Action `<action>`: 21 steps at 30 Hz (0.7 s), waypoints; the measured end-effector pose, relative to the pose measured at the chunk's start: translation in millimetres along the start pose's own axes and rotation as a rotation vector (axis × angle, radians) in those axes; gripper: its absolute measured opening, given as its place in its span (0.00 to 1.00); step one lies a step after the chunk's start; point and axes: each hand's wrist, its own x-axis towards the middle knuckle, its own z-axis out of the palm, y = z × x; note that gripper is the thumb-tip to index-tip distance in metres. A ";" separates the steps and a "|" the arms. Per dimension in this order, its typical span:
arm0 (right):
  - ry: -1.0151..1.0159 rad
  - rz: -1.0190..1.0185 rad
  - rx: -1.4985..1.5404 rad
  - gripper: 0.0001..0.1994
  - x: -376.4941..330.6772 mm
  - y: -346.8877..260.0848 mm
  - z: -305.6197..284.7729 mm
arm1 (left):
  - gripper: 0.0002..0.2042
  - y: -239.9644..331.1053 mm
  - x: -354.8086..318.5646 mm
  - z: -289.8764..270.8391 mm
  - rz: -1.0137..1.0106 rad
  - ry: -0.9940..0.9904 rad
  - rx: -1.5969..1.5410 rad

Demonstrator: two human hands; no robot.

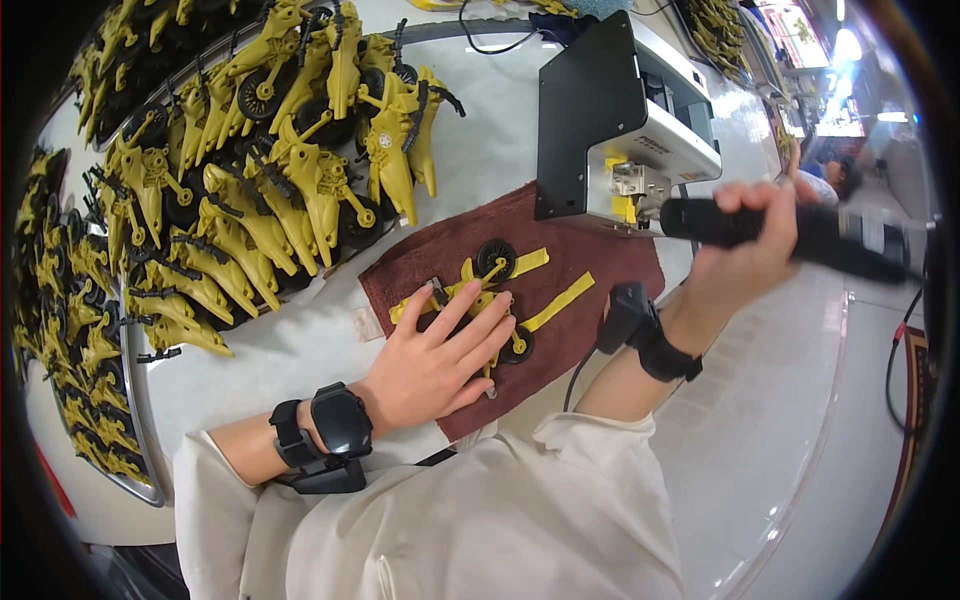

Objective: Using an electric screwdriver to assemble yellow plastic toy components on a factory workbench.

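The right hand is clenched around a black power screwdriver held level over the right of the counter, while the left hand lies flat, fingers spread, pressing a yellow toy motorcycle onto a dark red towel. Just beyond the towel stands a black and white machine, its front touching the screwdriver's tip. To the far left lies a heap of yellow toy motorcycles.

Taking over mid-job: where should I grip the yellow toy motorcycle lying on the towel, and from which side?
Probably by the yellow body between its two black wheels, coming straight down from above. The toy motorcycle lies flat on its side on the red towel, so only its top face is open; the left hand already presses there, fingers spread.
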 end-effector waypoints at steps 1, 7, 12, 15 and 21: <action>-0.019 -0.019 0.081 0.21 -8.0 -6.9 -7.4 | 0.31 0.8 -0.4 -0.6 0.003 -0.001 -0.011; -0.207 0.109 0.313 0.27 -69.2 -44.8 -18.4 | 0.32 0.3 0.8 -3.4 0.007 -0.026 -0.039; -0.444 0.066 0.392 0.31 -105.7 -42.1 1.9 | 0.29 -0.5 1.6 -6.5 0.015 0.001 -0.036; -0.459 0.039 0.341 0.30 -109.6 -39.3 13.4 | 0.29 -1.5 0.5 -4.4 0.010 -0.004 -0.053; -0.472 0.086 0.313 0.28 -110.3 -30.3 17.7 | 0.30 -3.1 -1.8 -2.2 0.018 0.004 -0.062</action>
